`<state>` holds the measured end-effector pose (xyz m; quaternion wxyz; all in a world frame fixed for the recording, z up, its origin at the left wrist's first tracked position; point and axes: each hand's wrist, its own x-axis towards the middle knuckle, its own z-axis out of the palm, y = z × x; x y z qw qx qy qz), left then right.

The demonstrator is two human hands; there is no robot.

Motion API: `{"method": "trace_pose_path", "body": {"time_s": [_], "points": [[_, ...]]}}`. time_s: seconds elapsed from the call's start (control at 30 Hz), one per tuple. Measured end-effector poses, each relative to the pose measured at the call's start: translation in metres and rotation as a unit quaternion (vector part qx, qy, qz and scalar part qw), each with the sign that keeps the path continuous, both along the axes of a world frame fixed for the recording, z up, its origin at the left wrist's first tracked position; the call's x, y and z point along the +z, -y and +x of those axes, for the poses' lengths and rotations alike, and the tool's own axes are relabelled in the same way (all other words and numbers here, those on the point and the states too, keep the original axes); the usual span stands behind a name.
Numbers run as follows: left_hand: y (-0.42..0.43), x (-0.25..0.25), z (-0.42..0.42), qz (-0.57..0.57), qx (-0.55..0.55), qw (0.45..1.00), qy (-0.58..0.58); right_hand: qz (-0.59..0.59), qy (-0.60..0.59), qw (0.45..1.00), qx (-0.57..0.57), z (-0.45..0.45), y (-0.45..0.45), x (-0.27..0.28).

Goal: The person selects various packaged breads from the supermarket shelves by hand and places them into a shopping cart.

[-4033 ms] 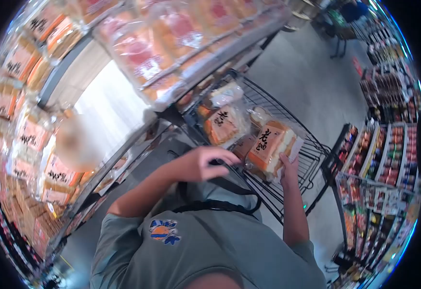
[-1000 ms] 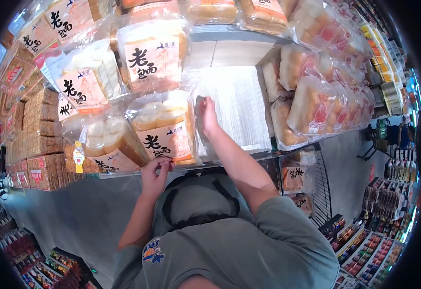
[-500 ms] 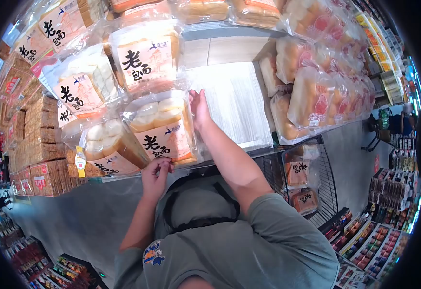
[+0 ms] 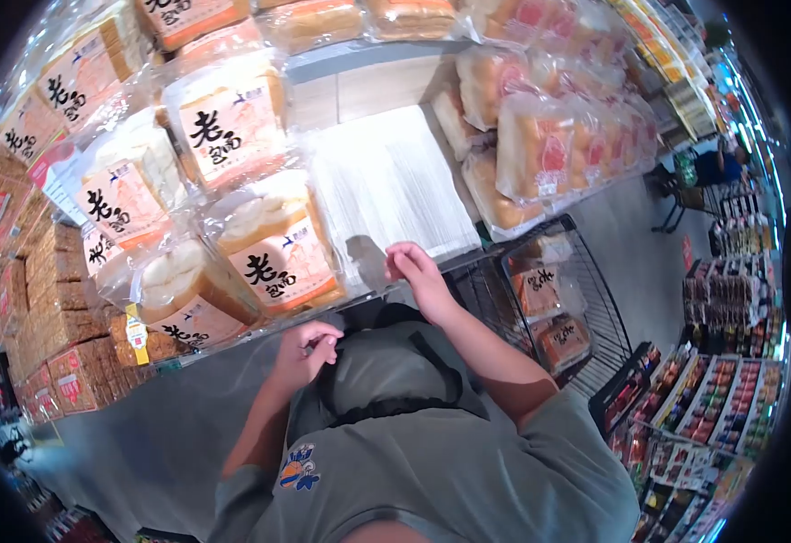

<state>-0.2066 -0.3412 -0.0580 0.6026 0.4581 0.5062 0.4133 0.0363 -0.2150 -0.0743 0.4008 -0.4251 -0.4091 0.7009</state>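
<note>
Hovering near the shelf edge (image 4: 364,298), hands (image 4: 418,279) face a bare board (image 4: 395,181).

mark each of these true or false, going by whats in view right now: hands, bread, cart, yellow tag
1. The left hand and right hand are both empty. True.
2. The bread packs with red print are left of the bare white shelf section. False: the bread packs with red print are right of the bare white shelf section.
3. Orange-labelled bread packs lie in the wire cart. True.
4. The yellow tag is stuck to the shirt. False: the yellow tag is at the shelf's front, left of the left hand.
</note>
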Motion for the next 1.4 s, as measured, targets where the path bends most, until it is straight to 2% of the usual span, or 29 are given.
{"method": "trace_pose_path", "body": {"time_s": [0.07,0.13,0.2,0.23,0.27,0.37,0.4,0.47,0.53,0.6,0.67,0.7,0.73,0.77,0.8,0.87,0.9,0.97,1.07,1.1,1.13,1.17,1.2,1.3,1.33,1.37,1.4], "points": [[-0.007,0.0,0.015,-0.001,-0.105,0.994,0.013,0.02,0.011,1.0,0.016,0.018,0.029,-0.001],[-0.011,-0.016,0.027,-0.017,-0.149,0.989,0.001,0.005,0.048,0.999,0.016,0.029,0.06,0.003],[-0.013,-0.043,0.04,0.015,-0.207,0.977,-0.039,0.028,0.09,0.994,0.045,0.038,0.088,0.0],[-0.015,-0.054,0.046,-0.008,-0.213,0.976,-0.041,0.048,0.147,0.984,0.086,0.045,0.099,0.004],[-0.016,-0.066,0.052,-0.014,-0.214,0.975,-0.066,0.083,0.151,0.976,0.133,0.054,0.105,0.011],[-0.003,-0.137,0.061,-0.013,-0.199,0.972,-0.124,0.069,0.169,0.972,0.151,0.089,0.112,0.022],[0.003,-0.156,0.06,-0.016,-0.202,0.97,-0.131,0.082,0.194,0.971,0.113,0.102,0.114,0.025],[0.023,-0.193,0.055,-0.135,-0.221,0.918,-0.301,0.094,0.21,0.97,0.076,0.133,0.12,0.021],[0.061,-0.278,0.016,0.022,-0.325,0.818,-0.474,0.059,0.197,0.976,0.07,0.169,0.129,0.013],[0.092,-0.316,-0.014,-0.051,-0.427,0.702,-0.568,0.039,0.188,0.979,0.063,0.205,0.136,0.012],[0.11,-0.321,-0.016,-0.125,-0.478,0.647,-0.581,0.058,0.227,0.971,0.042,0.242,0.143,0.015],[0.111,-0.312,0.0,-0.126,-0.481,0.643,-0.583,0.057,0.222,0.972,0.047,0.261,0.145,0.013],[0.114,-0.299,0.019,-0.234,-0.349,0.749,-0.512,0.052,0.222,0.973,0.04,0.278,0.148,0.01],[0.114,-0.289,0.042,-0.331,-0.206,0.821,-0.417,0.028,0.21,0.976,0.042,0.296,0.15,0.005],[0.107,-0.287,0.065,-0.327,-0.223,0.818,-0.418,0.004,0.2,0.979,0.041,0.312,0.153,0.001],[0.077,-0.293,0.115,-0.167,-0.239,0.866,-0.406,0.005,0.221,0.975,0.034,0.34,0.156,-0.002],[0.061,-0.289,0.145,-0.161,-0.257,0.864,-0.403,0.01,0.234,0.971,0.047,0.351,0.158,-0.004],[0.032,-0.265,0.215,-0.111,-0.148,0.904,-0.385,-0.01,0.227,0.973,0.028,0.369,0.166,-0.013],[-0.009,-0.213,0.296,-0.11,-0.229,0.912,-0.322,-0.007,0.22,0.975,-0.007,0.399,0.179,-0.023],[-0.017,-0.208,0.309,-0.106,-0.238,0.911,-0.321,0.012,0.223,0.974,-0.033,0.412,0.184,-0.027],[-0.02,-0.204,0.319,-0.129,-0.243,0.922,-0.271,0.006,0.225,0.973,-0.043,0.425,0.193,-0.04],[-0.022,-0.204,0.327,-0.152,-0.247,0.931,-0.22,-0.012,0.266,0.953,-0.145,0.44,0.204,-0.061],[-0.023,-0.21,0.327,-0.151,-0.257,0.929,-0.219,-0.029,0.304,0.92,-0.245,0.457,0.215,-0.084],[-0.019,-0.243,0.293,-0.175,-0.247,0.936,-0.18,-0.089,0.391,0.805,-0.437,0.526,0.254,-0.15],[-0.016,-0.249,0.277,-0.17,-0.261,0.921,-0.232,-0.111,0.413,0.754,-0.498,0.548,0.266,-0.17],[-0.013,-0.251,0.26,-0.165,-0.274,0.904,-0.284,-0.174,0.4,0.734,-0.521,0.569,0.275,-0.181],[-0.013,-0.252,0.246,-0.163,-0.279,0.902,-0.286,-0.236,0.385,0.71,-0.541,0.583,0.277,-0.189]]}}
